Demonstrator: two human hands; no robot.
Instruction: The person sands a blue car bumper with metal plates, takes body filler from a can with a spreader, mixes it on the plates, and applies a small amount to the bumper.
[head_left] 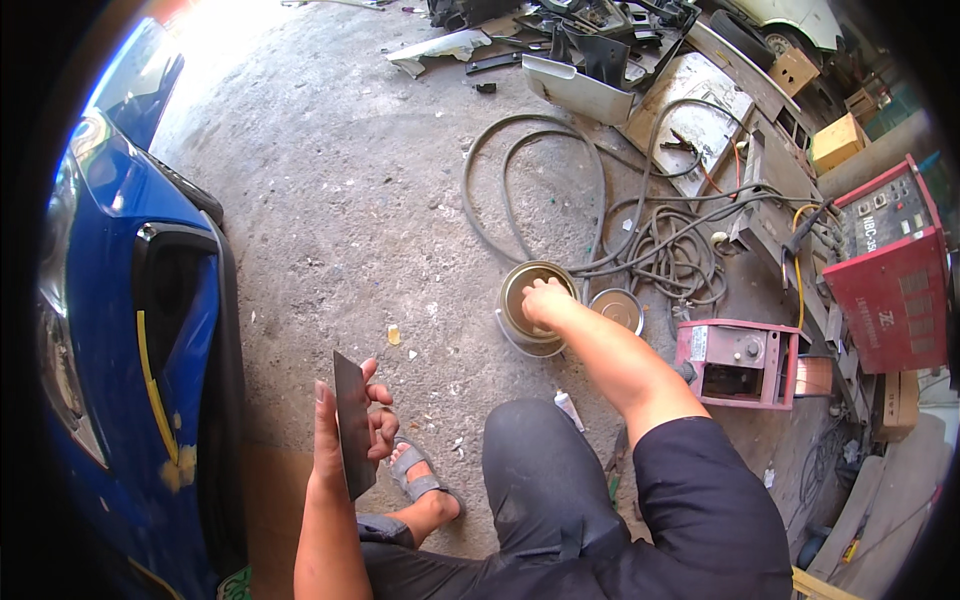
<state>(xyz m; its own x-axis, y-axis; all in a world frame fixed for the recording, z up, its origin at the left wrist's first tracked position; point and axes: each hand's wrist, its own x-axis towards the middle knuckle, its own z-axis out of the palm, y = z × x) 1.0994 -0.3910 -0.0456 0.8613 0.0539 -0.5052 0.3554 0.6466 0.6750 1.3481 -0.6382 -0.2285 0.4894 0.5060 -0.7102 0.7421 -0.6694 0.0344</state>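
My left hand (355, 430) grips a flat dark metal plate (350, 390) held upright beside the blue car's front bumper (110, 320), which bears pale yellowish patches (178, 468). My right hand (543, 300) reaches into an open metal can (512, 325) on the concrete floor, fingers curled; what they hold in it, if anything, is hidden. A round lid (630, 318) lies just right of the can, and a white tube (568, 410) is on the floor below it, near my knee.
Coiled hoses (665, 265) lie beyond the can. At the right stand a red welding machine (885, 300), a pink wire-feed unit (720, 365) and a yellow box (838, 140). Scrap body parts (580, 80), a white panel (690, 120) and a white car (800, 20) are at the back.
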